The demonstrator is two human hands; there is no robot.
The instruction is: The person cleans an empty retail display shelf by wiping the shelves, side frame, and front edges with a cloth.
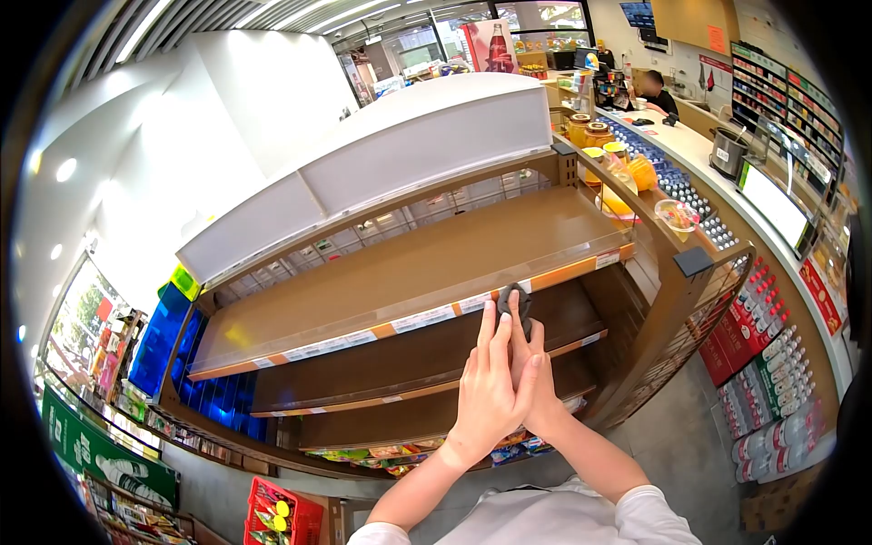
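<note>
A dark grey crumpled cloth (514,307) is pressed against the price-label strip (422,319) on the front edge of the shelf unit's upper board (409,263). My right hand (538,374) holds the cloth at its fingertips, one finger lying across it. Alongside it, my left hand (489,381) has its fingers stretched out and pointing up the shelf. It overlaps part of the right hand, and its thumb lies over the right palm. Below the hands run two lower brown shelf boards (436,373).
Bagged goods (381,454) lie at the bottom of the unit. A red basket (282,513) stands lower left. To the right are a wire side panel (695,318), bottled drinks (786,436) and a long counter (690,154), with a person (656,94) behind it.
</note>
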